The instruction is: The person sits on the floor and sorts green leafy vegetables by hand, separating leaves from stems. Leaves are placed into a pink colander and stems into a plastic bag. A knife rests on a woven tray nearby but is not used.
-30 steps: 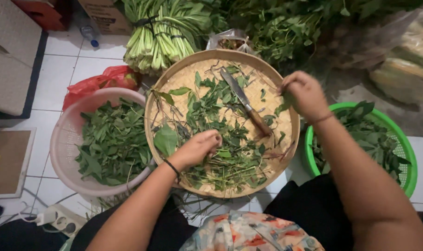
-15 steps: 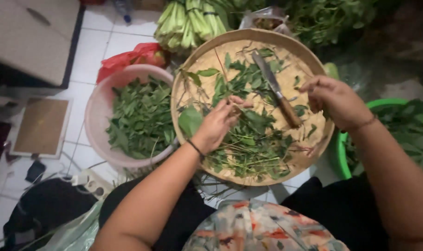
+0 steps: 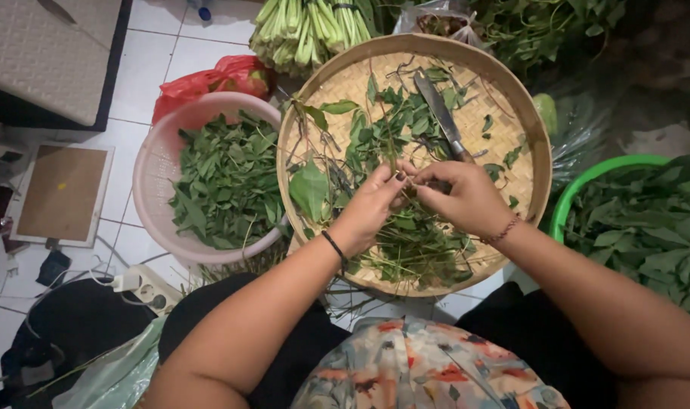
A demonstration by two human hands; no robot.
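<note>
A round woven bamboo tray (image 3: 512,98) lies in front of me with loose green leaves and stems (image 3: 405,235) scattered on it. My left hand (image 3: 371,204) and my right hand (image 3: 466,198) meet over the middle of the tray, both pinching the same leafy green stem (image 3: 390,148) that points away from me. A knife (image 3: 443,117) with a dark blade lies on the tray just beyond my right hand. A black band circles my left wrist, a thin bracelet my right.
A pink basin (image 3: 152,163) of picked leaves sits left of the tray, a green basin (image 3: 580,189) of leafy stalks to the right. Bundled green stalks (image 3: 303,30) and a red plastic bag (image 3: 209,79) lie beyond. A power strip (image 3: 144,284) rests on the tiled floor.
My right hand came in from the tray's right rim to meet my left hand at the centre, and both now grip one stem. The view has shifted left.
</note>
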